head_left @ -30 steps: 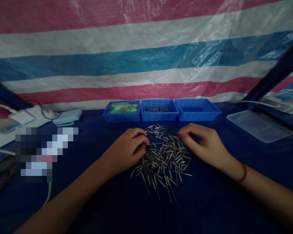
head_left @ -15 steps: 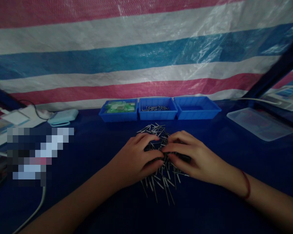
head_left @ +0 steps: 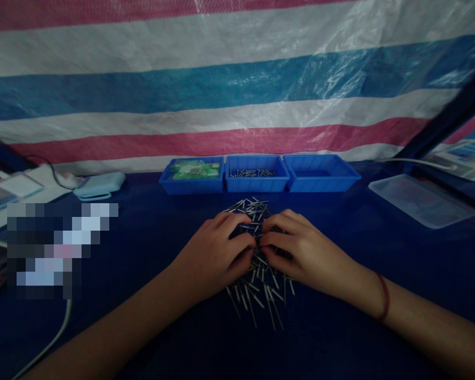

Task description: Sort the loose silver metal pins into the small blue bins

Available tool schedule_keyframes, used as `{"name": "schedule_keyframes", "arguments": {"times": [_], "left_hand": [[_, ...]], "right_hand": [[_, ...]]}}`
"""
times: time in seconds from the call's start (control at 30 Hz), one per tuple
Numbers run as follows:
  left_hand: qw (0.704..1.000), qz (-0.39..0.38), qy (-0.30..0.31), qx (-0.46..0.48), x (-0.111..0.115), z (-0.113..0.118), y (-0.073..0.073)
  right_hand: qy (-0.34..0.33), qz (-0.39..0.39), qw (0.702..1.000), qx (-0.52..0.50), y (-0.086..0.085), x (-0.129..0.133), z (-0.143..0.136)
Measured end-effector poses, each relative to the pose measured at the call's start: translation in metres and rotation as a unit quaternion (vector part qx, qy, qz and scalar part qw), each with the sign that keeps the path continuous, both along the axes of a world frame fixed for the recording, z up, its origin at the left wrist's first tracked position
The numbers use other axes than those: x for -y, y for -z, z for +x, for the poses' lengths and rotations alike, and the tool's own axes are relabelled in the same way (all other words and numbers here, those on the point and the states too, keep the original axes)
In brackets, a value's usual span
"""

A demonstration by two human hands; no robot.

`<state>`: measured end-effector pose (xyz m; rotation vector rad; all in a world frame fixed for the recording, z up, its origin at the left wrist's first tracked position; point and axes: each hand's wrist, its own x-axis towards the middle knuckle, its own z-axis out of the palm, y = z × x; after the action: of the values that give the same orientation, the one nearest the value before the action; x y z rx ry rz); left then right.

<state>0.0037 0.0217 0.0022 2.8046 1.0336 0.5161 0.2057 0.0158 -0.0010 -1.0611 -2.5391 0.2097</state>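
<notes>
A loose pile of thin metal pins that look like blind rivets (head_left: pixel 267 293) lies on the dark blue table, pointing in many directions. My left hand (head_left: pixel 221 248) rests over the pile's left side, its fingers bent and apart, fingertips among the pins. From the right, my right hand (head_left: pixel 301 245) reaches over the same pile with curled, separated fingers. The fingertips of both hands almost meet at the middle. No pin clearly sits in either hand, though the undersides of the fingers are hidden.
Behind the pile stand three blue bins: one with green and clear packets (head_left: pixel 193 170), one holding similar pins (head_left: pixel 255 184), one bare inside (head_left: pixel 320 182). A translucent plastic lid (head_left: pixel 419 203) lies right. At left are a light blue case (head_left: pixel 101 184) and a white cable (head_left: pixel 65 322).
Both hands have shifted slightly left over the pile. The right hand's fingers have drawn closer together and no longer reach as far over the pins at the right. The view has tilted a little.
</notes>
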Motion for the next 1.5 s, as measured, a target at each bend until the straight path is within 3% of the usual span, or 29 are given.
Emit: {"name": "schedule_keyframes", "arguments": {"times": [0.3, 0.57, 0.73, 0.83, 1.07, 1.3, 1.5], "left_hand": [[1.000, -0.018, -0.021, 0.002, 0.001, 0.001, 0.003], [0.999, -0.033, -0.028, 0.003, 0.001, 0.001, 0.003], [0.999, -0.018, -0.040, 0.010, 0.002, 0.000, 0.006], [0.998, 0.010, -0.054, 0.036, 0.003, -0.001, 0.008], [0.978, -0.007, -0.064, 0.199, 0.011, 0.007, 0.003], [0.968, 0.017, -0.063, 0.241, 0.017, 0.012, -0.001], [0.967, 0.071, -0.061, 0.236, 0.017, 0.011, -0.002]], "right_hand": [[0.015, 0.014, 0.999, 0.025, -0.004, 0.000, -0.004], [0.032, -0.033, 0.998, 0.041, -0.004, -0.001, -0.004], [0.018, 0.008, 0.998, 0.054, -0.007, 0.003, -0.001], [0.025, 0.018, 0.999, 0.012, -0.009, 0.007, 0.002], [0.061, -0.089, 0.963, -0.246, -0.014, 0.018, -0.001], [0.066, -0.147, 0.941, -0.297, -0.008, 0.024, -0.006], [0.057, -0.299, 0.890, -0.339, -0.011, 0.023, -0.008]]}}
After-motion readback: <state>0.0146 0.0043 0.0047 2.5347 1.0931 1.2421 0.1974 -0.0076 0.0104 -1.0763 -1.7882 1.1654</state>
